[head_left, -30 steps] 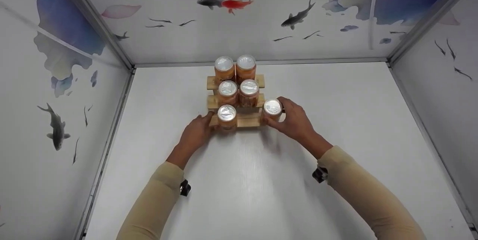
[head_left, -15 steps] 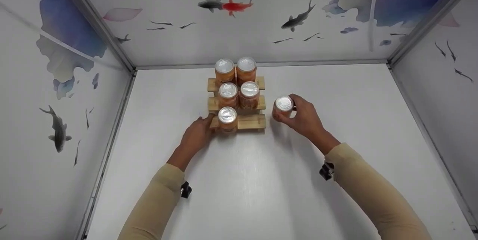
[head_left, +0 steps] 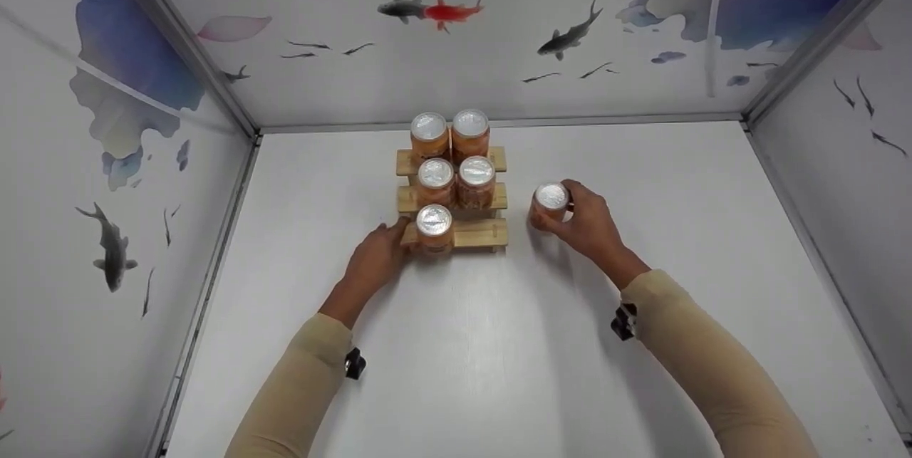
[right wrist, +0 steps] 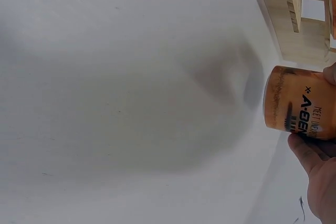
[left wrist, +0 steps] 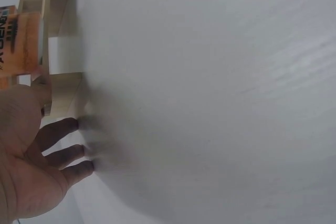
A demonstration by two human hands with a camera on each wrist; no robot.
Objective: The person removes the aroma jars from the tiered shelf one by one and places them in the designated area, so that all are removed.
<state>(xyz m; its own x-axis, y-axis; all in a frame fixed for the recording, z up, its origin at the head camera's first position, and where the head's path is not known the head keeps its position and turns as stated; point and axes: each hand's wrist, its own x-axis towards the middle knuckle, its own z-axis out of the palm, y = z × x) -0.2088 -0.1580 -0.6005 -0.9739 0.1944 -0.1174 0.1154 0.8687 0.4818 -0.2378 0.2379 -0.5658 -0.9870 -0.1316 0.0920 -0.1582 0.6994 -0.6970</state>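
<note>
A three-tiered wooden rack [head_left: 479, 233] stands near the back wall with orange cans with silvery tops on its steps. Its top step bears two cans, the middle step holds another pair, and a single can [head_left: 434, 229] is on the lowest step's left half. My left hand [head_left: 376, 255] grips the left end of that lowest step; in the left wrist view, its other fingers [left wrist: 65, 156] touch the table. To the right of the rack, my right hand [head_left: 591, 223] holds an upright orange can [right wrist: 296, 103] round its side. Whether its base touches the table is unclear.
The white tabletop [head_left: 456, 358] extends in front of the rack and to both sides. Printed panels with painted fish enclose it at the back wall [head_left: 499, 80], left wall [head_left: 50, 230] and right wall [head_left: 841, 180]. A dark camera sits at each wrist.
My right hand has carried its can from beside the lowest step's right end farther right, slowing in the last half second. My left hand has stayed at the rack.
</note>
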